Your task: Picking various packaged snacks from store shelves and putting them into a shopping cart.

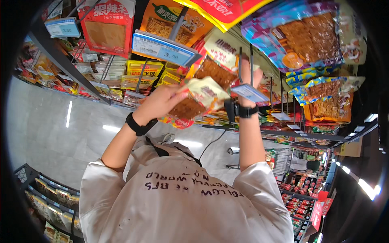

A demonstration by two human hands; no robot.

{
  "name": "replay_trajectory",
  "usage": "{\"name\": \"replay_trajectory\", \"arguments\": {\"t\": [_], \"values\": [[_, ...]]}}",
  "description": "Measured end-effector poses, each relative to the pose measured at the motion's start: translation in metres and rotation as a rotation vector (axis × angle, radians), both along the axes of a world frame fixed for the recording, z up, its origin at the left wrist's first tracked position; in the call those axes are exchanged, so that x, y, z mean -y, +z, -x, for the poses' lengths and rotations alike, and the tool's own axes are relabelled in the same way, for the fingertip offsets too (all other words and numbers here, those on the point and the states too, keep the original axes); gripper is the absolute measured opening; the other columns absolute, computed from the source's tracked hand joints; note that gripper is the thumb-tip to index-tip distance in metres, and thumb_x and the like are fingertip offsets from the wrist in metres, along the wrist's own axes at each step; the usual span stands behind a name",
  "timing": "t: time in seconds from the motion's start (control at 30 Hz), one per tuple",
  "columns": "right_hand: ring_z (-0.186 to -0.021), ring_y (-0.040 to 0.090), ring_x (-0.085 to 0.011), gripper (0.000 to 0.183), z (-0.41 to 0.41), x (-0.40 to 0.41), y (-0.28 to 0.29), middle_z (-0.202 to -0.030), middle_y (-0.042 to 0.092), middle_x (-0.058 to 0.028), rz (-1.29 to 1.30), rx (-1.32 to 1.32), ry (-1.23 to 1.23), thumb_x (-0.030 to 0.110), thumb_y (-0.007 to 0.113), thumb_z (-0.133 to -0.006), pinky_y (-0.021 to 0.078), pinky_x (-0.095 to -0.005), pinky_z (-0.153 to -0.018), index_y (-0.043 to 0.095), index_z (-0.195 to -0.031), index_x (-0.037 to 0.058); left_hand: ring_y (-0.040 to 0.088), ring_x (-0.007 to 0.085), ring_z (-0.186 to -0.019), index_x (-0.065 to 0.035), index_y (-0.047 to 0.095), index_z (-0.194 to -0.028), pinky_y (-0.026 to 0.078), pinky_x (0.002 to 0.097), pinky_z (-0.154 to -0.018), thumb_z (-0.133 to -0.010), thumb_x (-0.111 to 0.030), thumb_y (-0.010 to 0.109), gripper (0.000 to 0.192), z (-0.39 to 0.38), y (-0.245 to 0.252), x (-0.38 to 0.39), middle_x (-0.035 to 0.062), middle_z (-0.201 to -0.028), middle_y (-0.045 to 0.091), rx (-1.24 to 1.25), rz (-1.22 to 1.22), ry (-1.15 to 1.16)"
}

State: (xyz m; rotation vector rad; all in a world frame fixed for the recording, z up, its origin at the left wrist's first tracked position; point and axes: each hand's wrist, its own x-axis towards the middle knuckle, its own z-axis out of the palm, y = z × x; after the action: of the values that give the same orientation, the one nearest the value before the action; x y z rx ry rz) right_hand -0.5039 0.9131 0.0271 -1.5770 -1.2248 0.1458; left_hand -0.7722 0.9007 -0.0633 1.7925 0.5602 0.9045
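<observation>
My left hand [161, 101] grips a cream and red snack packet [190, 106] by its edge, with brown food showing through its clear window. Just behind it, a similar packet [217, 71] hangs at the metal display hooks. My right hand [252, 76] reaches in behind the hook prongs, beside the hanging packets; its fingers are partly hidden by the prongs and packets, so whether it holds one cannot be told. A price tag holder [249, 92] sits at the hook's front end, over my right wrist. Both wrists wear black bands.
Purple and blue packets [304, 39] hang at the upper right, a red packet [106, 30] and an orange packet [176, 24] at the upper left. A price tag [164, 50] juts forward. A shopping cart [281, 161] and a person [304, 165] are at the right; a low rack [51, 194] stands lower left.
</observation>
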Motion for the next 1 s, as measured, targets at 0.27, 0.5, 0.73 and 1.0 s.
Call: {"name": "replay_trajectory", "arguments": {"t": [0.27, 0.5, 0.73, 1.0], "values": [[-0.071, 0.056, -0.0119, 0.031, -0.008, 0.017, -0.004, -0.079, 0.064, -0.0085, -0.099, -0.22, 0.058, 0.025, 0.067, -0.089, 0.0474, -0.0288, -0.066, 0.062, -0.092, -0.0057, 0.052, 0.0091, -0.071, 0.0047, 0.064, -0.095, 0.043, 0.0281, -0.067, -0.095, -0.033, 0.056, 0.038, 0.029, -0.003, 0.006, 0.0022, -0.078, 0.064, 0.046, 0.509, 0.241], [-0.108, 0.055, -0.0222, 0.055, 0.07, 0.131, -0.041, -0.126, 0.052, -0.0153, 0.108, -0.064, 0.211, 0.018, 0.063, -0.09, 0.0471, -0.0328, -0.084, 0.038, -0.135, -0.0006, 0.057, 0.0069, -0.092, -0.0002, 0.062, -0.112, 0.044, 0.0243, -0.083, -0.094, -0.03, 0.06, 0.035, 0.039, -0.012, 0.029, 0.0001, -0.104, 0.065, 0.28, 0.764, 0.282], [-0.06, 0.05, 0.0027, 0.025, 0.074, 0.129, -0.053, -0.077, 0.063, 0.005, 0.452, -0.702, 0.395, 0.016, 0.063, -0.092, 0.0367, -0.016, -0.05, 0.055, -0.114, 0.0067, 0.058, 0.0089, -0.096, -0.001, 0.057, -0.12, 0.044, 0.0258, -0.087, -0.095, -0.036, 0.058, 0.043, 0.022, -0.015, 0.046, 0.0026, -0.111, 0.064, 0.363, 0.95, 0.186], [-0.061, 0.049, -0.0014, 0.018, 0.047, 0.144, -0.047, -0.085, 0.063, 0.0035, 0.259, -0.642, 0.246, 0.015, 0.061, -0.093, 0.0392, -0.0181, -0.053, 0.058, -0.107, 0.0053, 0.061, 0.0192, -0.096, 0.0015, 0.057, -0.118, 0.045, 0.0298, -0.085, -0.099, -0.029, 0.051, 0.037, 0.034, -0.027, 0.033, 0.0103, -0.106, 0.066, 0.102, 0.319, 0.304]]}}
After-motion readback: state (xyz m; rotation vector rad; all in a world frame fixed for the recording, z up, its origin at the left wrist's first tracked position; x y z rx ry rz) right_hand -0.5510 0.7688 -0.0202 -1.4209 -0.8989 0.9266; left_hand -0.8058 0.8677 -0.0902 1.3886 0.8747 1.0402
